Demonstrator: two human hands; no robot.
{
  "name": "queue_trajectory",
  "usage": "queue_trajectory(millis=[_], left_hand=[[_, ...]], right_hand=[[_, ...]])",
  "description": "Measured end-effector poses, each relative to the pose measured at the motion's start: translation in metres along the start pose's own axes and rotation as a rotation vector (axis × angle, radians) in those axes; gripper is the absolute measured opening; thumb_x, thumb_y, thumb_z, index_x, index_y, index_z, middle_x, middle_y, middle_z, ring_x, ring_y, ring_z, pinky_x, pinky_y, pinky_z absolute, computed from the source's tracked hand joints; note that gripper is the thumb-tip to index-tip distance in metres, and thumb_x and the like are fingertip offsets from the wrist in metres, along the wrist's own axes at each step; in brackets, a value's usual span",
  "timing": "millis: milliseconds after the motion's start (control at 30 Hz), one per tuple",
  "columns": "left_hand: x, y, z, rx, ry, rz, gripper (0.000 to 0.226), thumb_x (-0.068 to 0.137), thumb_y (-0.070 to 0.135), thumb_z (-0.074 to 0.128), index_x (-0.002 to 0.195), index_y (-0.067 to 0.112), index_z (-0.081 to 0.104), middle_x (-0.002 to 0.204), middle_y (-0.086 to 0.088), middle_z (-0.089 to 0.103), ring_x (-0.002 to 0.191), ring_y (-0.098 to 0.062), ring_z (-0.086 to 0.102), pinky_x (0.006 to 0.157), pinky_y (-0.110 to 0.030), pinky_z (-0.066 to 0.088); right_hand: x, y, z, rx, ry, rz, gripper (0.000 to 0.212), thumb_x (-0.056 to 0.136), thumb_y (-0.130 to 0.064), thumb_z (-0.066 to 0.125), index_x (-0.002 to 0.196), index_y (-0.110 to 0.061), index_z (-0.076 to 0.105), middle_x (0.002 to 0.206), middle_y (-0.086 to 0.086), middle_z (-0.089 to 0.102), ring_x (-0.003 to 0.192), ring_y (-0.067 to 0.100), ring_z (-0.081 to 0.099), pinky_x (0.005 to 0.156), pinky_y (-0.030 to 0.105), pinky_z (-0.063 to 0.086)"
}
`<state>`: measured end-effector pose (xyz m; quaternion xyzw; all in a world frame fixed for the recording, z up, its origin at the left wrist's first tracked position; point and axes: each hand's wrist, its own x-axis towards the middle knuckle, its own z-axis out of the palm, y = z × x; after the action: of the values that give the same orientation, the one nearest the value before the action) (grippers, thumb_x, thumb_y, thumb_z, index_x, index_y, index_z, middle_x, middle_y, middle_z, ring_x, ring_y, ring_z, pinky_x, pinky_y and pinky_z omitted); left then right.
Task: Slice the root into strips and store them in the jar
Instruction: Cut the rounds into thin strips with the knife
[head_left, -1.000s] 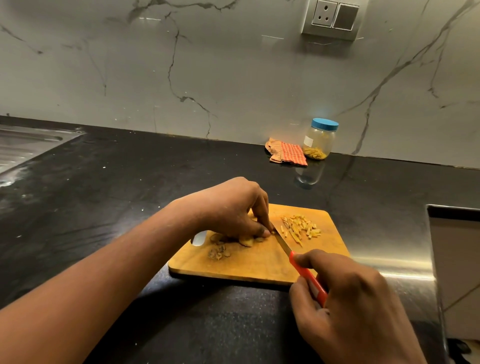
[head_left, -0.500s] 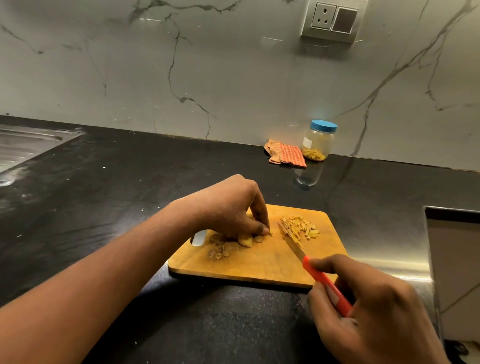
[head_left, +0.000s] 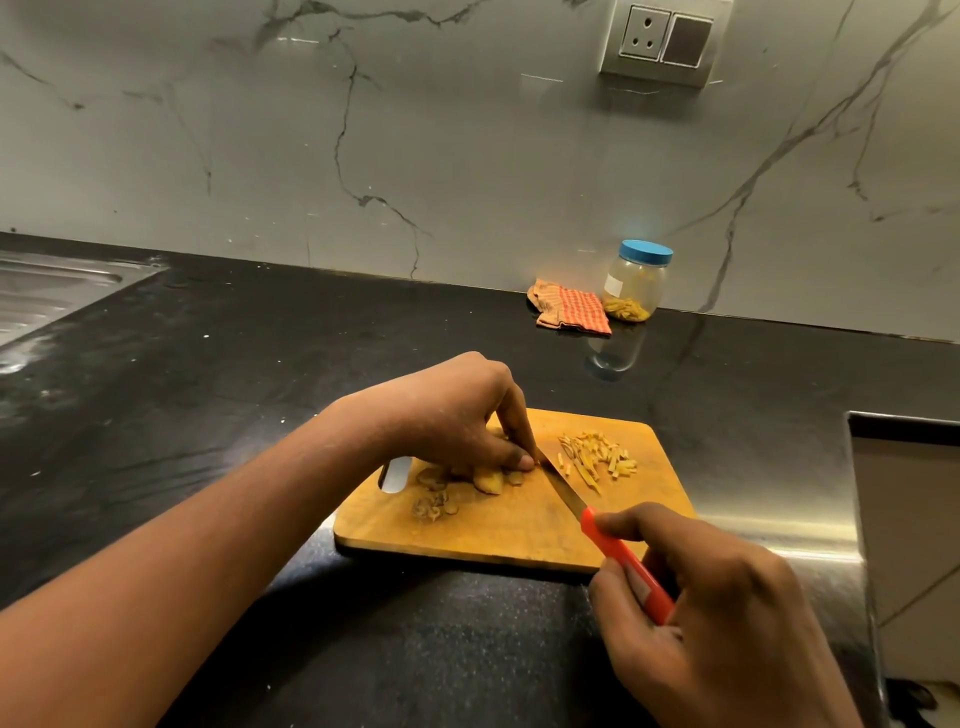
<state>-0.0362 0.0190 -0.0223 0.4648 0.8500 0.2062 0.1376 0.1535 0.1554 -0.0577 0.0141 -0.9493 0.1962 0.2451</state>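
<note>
Mid-slice, by the look of it. Pins the root (head_left: 488, 479) to the board (head_left: 493, 535) with the left hand (head_left: 457, 415), fingers curled down over it and tips right beside the blade. Grips the knife (head_left: 566, 491) in the right hand (head_left: 727, 613), fingers wrapped round the red plastic handle, with the thin steel blade angled in toward the root's cut end. Cannot tell whether the edge touches the wood.

Looks a small, knobbly, firm and fibrous root, light, pale yellow where cut, probably damp and apt to roll. Best held from above on the uncut end, flat face down, fingertips tucked back from the edge.

Just right of the blade, a loose heap of strips (head_left: 597, 457): short, thin, weightless, likely a little sticky. Easier pinched up in a bunch or scraped along with the blade than picked singly. Brown peel scraps (head_left: 431, 506) near the board's handle slot.

Well apart at the back, against the veined wall, the jar (head_left: 635, 283): round, clear plastic, blue lid on, some yellow pieces already at the bottom. Needs opening before filling. Just left of it, a crumpled checked orange cloth (head_left: 571, 309). Underneath everything, a glossy, speckled black counter (head_left: 260, 389).
</note>
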Motion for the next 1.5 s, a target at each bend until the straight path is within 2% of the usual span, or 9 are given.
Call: queue_trajectory(millis=[167, 300, 400, 633, 867, 1033, 1233, 1400, 1500], left_hand=[[0.0021, -0.0024, 0.0009, 0.042, 0.020, -0.001, 0.020, 0.090, 0.029, 0.068, 0.108, 0.025, 0.076, 0.103, 0.018, 0.063, 0.101, -0.006, 0.059, 0.093, -0.025, 0.050], [0.0022, -0.0037, 0.0017, 0.048, 0.030, 0.002, 0.020, 0.091, 0.029, 0.068, 0.108, 0.025, 0.076, 0.101, 0.019, 0.061, 0.098, -0.004, 0.059, 0.090, -0.019, 0.047], [0.0024, -0.0036, 0.0020, 0.047, 0.033, 0.007, 0.020, 0.091, 0.028, 0.068, 0.108, 0.024, 0.076, 0.100, 0.019, 0.061, 0.099, -0.004, 0.059, 0.091, -0.020, 0.048], [0.0029, -0.0043, 0.0023, 0.056, 0.035, 0.015, 0.020, 0.091, 0.029, 0.067, 0.109, 0.025, 0.076, 0.104, 0.018, 0.063, 0.100, -0.005, 0.058, 0.091, -0.021, 0.049], [0.0023, -0.0036, 0.0021, 0.072, 0.031, 0.020, 0.020, 0.091, 0.029, 0.067, 0.109, 0.027, 0.075, 0.106, 0.018, 0.063, 0.098, -0.002, 0.056, 0.088, -0.019, 0.047], [0.0023, -0.0020, 0.0015, 0.078, 0.023, 0.015, 0.020, 0.091, 0.029, 0.067, 0.110, 0.026, 0.075, 0.107, 0.017, 0.062, 0.101, -0.005, 0.057, 0.094, -0.027, 0.050], [0.0019, -0.0019, 0.0016, 0.074, 0.022, 0.013, 0.021, 0.091, 0.028, 0.067, 0.110, 0.025, 0.075, 0.103, 0.018, 0.060, 0.100, -0.005, 0.056, 0.096, -0.029, 0.050], [0.0018, -0.0024, 0.0016, 0.069, 0.023, 0.013, 0.020, 0.090, 0.028, 0.068, 0.109, 0.026, 0.075, 0.103, 0.019, 0.059, 0.101, -0.004, 0.056, 0.097, -0.030, 0.050], [0.0021, -0.0024, 0.0014, 0.065, 0.021, 0.012, 0.020, 0.090, 0.029, 0.068, 0.108, 0.026, 0.075, 0.103, 0.020, 0.060, 0.100, -0.004, 0.057, 0.095, -0.026, 0.050]], right_hand=[[0.0009, -0.0004, -0.0020, -0.006, 0.012, 0.005, 0.024, 0.065, -0.032, 0.065, 0.088, -0.026, 0.072, 0.062, -0.024, 0.041, 0.042, -0.001, 0.044, 0.047, 0.003, 0.034], [-0.0002, 0.0016, -0.0061, -0.015, 0.002, 0.008, 0.022, 0.064, -0.031, 0.065, 0.085, -0.026, 0.072, 0.059, -0.028, 0.033, 0.040, -0.007, 0.036, 0.047, -0.001, 0.025], [-0.0029, 0.0018, -0.0034, -0.019, 0.008, 0.011, 0.022, 0.063, -0.031, 0.064, 0.084, -0.029, 0.071, 0.058, -0.026, 0.033, 0.042, -0.008, 0.034, 0.051, -0.001, 0.026], [-0.0027, -0.0003, -0.0040, 0.000, 0.026, -0.008, 0.022, 0.063, -0.030, 0.066, 0.084, -0.028, 0.072, 0.059, -0.023, 0.040, 0.041, -0.006, 0.039, 0.048, -0.001, 0.033], [0.0007, -0.0044, -0.0008, 0.013, 0.013, -0.003, 0.023, 0.061, -0.030, 0.067, 0.082, -0.025, 0.072, 0.059, -0.022, 0.037, 0.044, -0.014, 0.031, 0.046, -0.009, 0.022], [0.0024, -0.0054, 0.0007, -0.009, -0.001, -0.003, 0.024, 0.060, -0.031, 0.067, 0.083, -0.024, 0.072, 0.061, -0.023, 0.039, 0.041, -0.010, 0.032, 0.044, -0.006, 0.019], [0.0018, -0.0028, 0.0028, -0.028, 0.018, 0.004, 0.025, 0.063, -0.031, 0.066, 0.086, -0.025, 0.072, 0.062, -0.022, 0.042, 0.040, 0.001, 0.042, 0.048, -0.002, 0.028], [0.0021, -0.0045, -0.0005, -0.016, 0.060, -0.030, 0.023, 0.067, -0.032, 0.064, 0.086, -0.023, 0.073, 0.064, -0.023, 0.039, 0.044, -0.009, 0.034, 0.051, -0.003, 0.027], [0.0018, -0.0036, -0.0004, -0.042, 0.051, 0.007, 0.023, 0.067, -0.032, 0.063, 0.087, -0.025, 0.073, 0.062, -0.021, 0.041, 0.044, -0.002, 0.039, 0.050, 0.002, 0.028]])
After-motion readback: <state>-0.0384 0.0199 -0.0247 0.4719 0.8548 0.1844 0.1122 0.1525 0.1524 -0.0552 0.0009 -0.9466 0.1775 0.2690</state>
